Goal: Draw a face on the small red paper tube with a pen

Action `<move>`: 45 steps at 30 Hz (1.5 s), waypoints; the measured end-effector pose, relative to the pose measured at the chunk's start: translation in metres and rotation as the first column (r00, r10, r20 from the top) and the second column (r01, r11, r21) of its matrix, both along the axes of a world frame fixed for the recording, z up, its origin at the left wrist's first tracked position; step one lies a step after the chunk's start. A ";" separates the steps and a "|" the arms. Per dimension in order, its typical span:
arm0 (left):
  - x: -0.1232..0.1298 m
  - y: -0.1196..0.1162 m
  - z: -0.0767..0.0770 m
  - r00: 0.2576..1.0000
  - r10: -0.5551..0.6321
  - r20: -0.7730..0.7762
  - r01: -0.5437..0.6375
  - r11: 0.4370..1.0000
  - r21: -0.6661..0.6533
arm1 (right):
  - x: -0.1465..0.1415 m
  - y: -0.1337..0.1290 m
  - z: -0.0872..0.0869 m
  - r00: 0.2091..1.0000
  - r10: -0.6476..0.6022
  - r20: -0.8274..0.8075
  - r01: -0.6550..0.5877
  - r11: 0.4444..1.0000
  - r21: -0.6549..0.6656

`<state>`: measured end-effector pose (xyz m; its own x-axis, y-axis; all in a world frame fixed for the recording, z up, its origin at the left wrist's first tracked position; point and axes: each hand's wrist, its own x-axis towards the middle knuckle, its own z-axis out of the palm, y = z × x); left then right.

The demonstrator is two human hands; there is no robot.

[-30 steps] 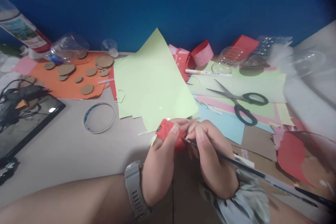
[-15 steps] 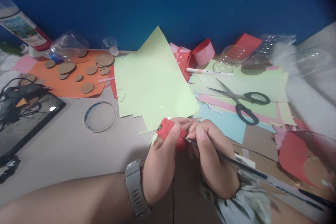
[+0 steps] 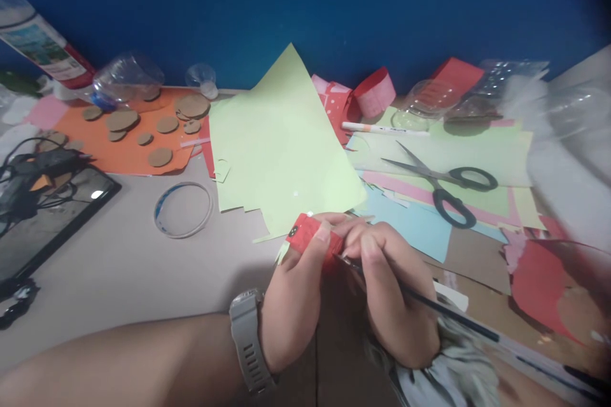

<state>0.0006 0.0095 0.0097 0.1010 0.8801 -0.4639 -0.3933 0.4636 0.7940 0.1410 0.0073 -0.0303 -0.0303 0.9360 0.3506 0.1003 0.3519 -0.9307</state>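
Note:
My left hand [image 3: 298,292], with a grey watch [image 3: 248,337] at its wrist, pinches a small red paper piece [image 3: 301,231] between thumb and fingers. The piece has a dark spot with light marks near its left end, and a pale green scrap [image 3: 282,253] sticks out below it. Close on the right, my right hand [image 3: 386,273] is closed around a thin dark stick-like tool [image 3: 446,310]. Its tip meets the right side of the red piece. Beyond both hands lies a large light green paper sheet [image 3: 281,140].
Scissors [image 3: 439,181] lie on coloured papers at the right, below a white marker [image 3: 382,129]. A tape ring [image 3: 182,210] rests on the table left of the green sheet. Cardboard discs sit on orange paper [image 3: 109,156]. A black-framed device [image 3: 62,216] is at far left.
The view has shifted slightly, so things on the right appear a little further right. My right hand's fingers have moved slightly; both hands keep their holds.

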 end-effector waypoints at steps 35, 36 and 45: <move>-0.001 -0.002 -0.003 0.999 -0.040 0.030 0.040 0.999 -0.003 | 0.002 0.004 0.007 0.994 0.087 0.068 -0.087 0.996 0.006; -0.001 -0.002 -0.003 0.999 -0.038 0.034 0.038 0.999 0.000 | 0.002 0.004 0.006 0.996 0.073 0.055 -0.073 0.997 -0.001; 0.000 0.000 -0.003 0.993 -0.047 0.105 0.050 0.999 -0.022 | 0.003 0.007 0.014 0.985 0.107 0.133 -0.114 0.992 0.048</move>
